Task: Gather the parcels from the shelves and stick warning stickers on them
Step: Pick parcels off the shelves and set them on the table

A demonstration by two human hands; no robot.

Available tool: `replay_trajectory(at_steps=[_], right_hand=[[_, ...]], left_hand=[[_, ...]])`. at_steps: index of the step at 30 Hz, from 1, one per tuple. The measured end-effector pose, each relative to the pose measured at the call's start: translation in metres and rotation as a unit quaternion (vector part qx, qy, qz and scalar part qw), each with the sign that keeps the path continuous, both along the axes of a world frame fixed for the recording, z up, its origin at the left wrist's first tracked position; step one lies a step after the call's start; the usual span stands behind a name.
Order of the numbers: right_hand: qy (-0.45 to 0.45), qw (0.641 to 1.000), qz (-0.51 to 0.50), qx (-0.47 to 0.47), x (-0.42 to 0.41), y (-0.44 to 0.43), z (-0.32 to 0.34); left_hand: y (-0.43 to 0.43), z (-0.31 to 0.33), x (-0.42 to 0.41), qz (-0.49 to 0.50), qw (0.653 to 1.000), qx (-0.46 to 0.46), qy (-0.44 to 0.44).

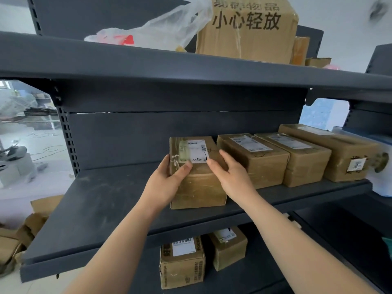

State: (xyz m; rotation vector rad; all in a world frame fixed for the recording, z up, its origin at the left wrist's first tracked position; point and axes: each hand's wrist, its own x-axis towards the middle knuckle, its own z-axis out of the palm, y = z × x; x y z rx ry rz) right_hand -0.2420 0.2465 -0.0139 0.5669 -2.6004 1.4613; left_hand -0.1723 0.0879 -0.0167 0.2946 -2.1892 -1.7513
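Observation:
A taped brown cardboard parcel (201, 187) with a white shipping label stands on the middle shelf (101, 204) of a dark grey rack. My left hand (167, 179) grips its left front corner, thumb on top near the label. My right hand (229, 172) lies on its top right edge with fingers fairly straight. Three more brown parcels (261, 158) (303, 160) (343, 153) stand in a row to the right on the same shelf.
The top shelf holds a large carton (248, 28) with printed characters and a clear plastic bag (161, 28). Two small labelled parcels (182, 264) (229, 247) sit on the shelf below. Flattened cardboard (19, 236) lies on the floor at left.

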Motion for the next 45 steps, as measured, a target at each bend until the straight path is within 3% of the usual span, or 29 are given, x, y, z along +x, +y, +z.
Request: replay_trajectory(at_steps=[6,13,20,29,36,41,45], right_hand=[[0.017,0.996,0.015,-0.090,0.027,0.016,-0.004],[0.039,0.985,0.010,-0.167,0.085,0.064,-0.004],[0.047,0.981,-0.030,-0.187,0.177,0.150,-0.012],[0.055,0.965,-0.179,-0.184,0.302,0.308,-0.043],[0.052,0.908,-0.338,-0.241,0.392,0.413,-0.069],[0.065,0.832,-0.441,-0.330,0.445,0.472,-0.087],[0.084,0.773,-0.524,-0.348,0.484,0.513,-0.097]], left_hand=[[0.023,-0.006,0.023,0.051,0.996,-0.015,0.073],[0.076,-0.002,0.083,0.045,0.990,-0.028,0.129],[0.164,-0.006,0.164,-0.023,0.984,-0.025,0.172],[0.314,-0.042,0.245,-0.184,0.970,0.039,0.154],[0.433,-0.069,0.288,-0.336,0.929,0.117,0.102],[0.514,-0.086,0.310,-0.433,0.885,0.163,0.055],[0.573,-0.098,0.324,-0.509,0.843,0.176,0.017]])
